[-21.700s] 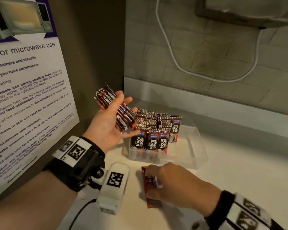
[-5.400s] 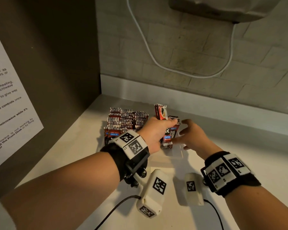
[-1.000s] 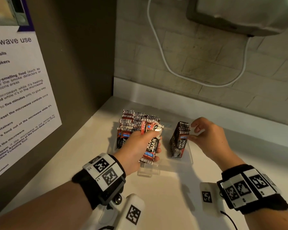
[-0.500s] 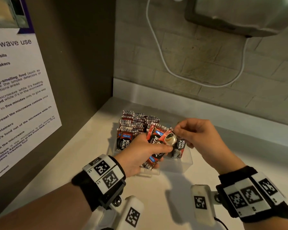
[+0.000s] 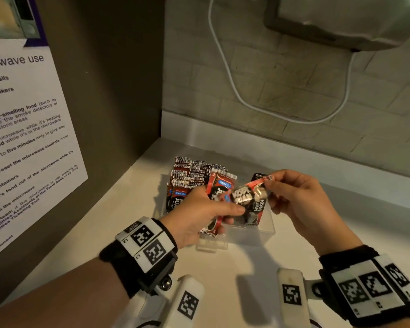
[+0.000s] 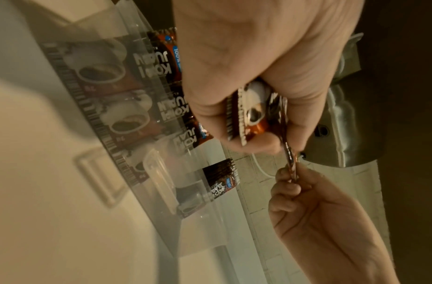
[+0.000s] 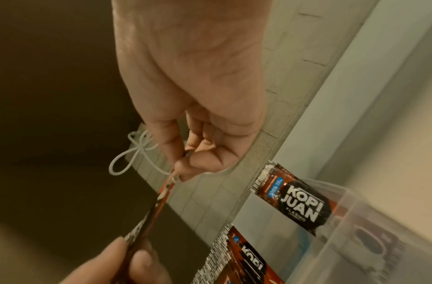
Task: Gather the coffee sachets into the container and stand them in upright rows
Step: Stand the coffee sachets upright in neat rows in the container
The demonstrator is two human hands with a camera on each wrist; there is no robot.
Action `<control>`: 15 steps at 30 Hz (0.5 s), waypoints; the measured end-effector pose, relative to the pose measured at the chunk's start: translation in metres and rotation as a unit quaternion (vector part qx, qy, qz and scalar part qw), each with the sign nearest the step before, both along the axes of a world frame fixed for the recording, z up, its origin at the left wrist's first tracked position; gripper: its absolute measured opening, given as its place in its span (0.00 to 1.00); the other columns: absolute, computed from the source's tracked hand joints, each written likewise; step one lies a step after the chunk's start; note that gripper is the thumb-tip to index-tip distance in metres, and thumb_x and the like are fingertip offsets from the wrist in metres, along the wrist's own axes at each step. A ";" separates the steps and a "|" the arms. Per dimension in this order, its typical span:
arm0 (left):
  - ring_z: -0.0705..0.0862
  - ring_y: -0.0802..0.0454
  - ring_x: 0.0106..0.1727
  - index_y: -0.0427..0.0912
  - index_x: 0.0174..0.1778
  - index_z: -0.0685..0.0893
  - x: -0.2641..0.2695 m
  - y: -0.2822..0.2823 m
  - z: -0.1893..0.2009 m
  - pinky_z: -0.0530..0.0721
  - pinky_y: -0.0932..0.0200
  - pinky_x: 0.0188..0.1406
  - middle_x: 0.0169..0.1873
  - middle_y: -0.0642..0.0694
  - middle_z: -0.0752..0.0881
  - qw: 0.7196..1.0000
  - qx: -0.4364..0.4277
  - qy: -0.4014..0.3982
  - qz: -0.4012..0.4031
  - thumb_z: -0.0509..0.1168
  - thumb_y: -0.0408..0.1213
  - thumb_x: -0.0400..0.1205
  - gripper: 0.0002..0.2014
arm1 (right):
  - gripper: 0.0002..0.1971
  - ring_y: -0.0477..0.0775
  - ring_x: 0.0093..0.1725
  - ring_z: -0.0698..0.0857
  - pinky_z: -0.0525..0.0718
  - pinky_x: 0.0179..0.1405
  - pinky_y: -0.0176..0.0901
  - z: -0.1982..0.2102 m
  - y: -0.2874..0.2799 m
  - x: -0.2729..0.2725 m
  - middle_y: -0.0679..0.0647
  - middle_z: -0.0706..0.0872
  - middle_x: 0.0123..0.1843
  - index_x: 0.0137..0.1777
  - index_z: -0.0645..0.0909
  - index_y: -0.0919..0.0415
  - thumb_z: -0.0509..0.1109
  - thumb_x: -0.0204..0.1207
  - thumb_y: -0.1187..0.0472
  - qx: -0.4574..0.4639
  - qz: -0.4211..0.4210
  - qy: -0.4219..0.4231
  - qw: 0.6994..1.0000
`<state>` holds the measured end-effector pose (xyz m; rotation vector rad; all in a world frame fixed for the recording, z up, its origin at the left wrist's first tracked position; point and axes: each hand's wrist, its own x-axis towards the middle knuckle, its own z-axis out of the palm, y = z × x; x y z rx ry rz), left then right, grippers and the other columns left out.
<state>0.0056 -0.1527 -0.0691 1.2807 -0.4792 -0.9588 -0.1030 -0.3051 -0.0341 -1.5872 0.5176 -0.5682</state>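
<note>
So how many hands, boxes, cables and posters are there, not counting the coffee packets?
Hands (left hand, right hand): 2
Clear box: 1
White cable: 1
Poster: 1
Total: 5

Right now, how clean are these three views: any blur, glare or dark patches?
Head view: dim warm light, pulled sachet motion-smeared, poster bowed by the wide lens. Left wrist view: container and counter soft and streaked, sachets in the left hand fairly readable. Right wrist view: left half dark, right hand sharp, lower edge blurred.
</note>
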 end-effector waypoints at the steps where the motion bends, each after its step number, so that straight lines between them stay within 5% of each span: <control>1: 0.84 0.56 0.27 0.36 0.49 0.85 0.001 0.001 0.001 0.79 0.62 0.21 0.27 0.49 0.87 1.000 -0.012 0.006 0.022 0.75 0.26 0.73 0.10 | 0.08 0.54 0.22 0.75 0.72 0.19 0.39 0.000 -0.001 -0.002 0.60 0.79 0.27 0.37 0.78 0.67 0.65 0.76 0.76 0.020 -0.004 -0.004 1.000; 7: 0.87 0.49 0.33 0.34 0.53 0.85 0.002 -0.007 0.005 0.77 0.61 0.19 0.39 0.39 0.90 0.985 -0.086 0.048 0.141 0.74 0.28 0.75 0.12 | 0.03 0.49 0.25 0.79 0.72 0.23 0.35 -0.014 0.007 -0.010 0.57 0.83 0.26 0.30 0.85 0.62 0.75 0.56 0.68 -0.062 0.122 0.114 0.984; 10: 0.88 0.48 0.32 0.33 0.51 0.86 -0.005 -0.010 0.005 0.78 0.63 0.18 0.38 0.39 0.91 0.991 -0.071 0.008 0.110 0.74 0.29 0.75 0.10 | 0.14 0.46 0.27 0.75 0.70 0.25 0.34 -0.017 0.012 -0.011 0.54 0.82 0.27 0.37 0.84 0.75 0.79 0.56 0.64 -0.144 0.171 0.171 0.960; 15: 0.83 0.49 0.31 0.30 0.51 0.86 -0.013 -0.016 0.003 0.76 0.63 0.18 0.37 0.40 0.88 0.996 -0.042 -0.048 0.066 0.74 0.28 0.75 0.10 | 0.07 0.51 0.22 0.73 0.70 0.18 0.36 0.004 0.011 -0.006 0.62 0.81 0.30 0.45 0.84 0.66 0.77 0.68 0.71 -0.093 0.107 0.058 0.988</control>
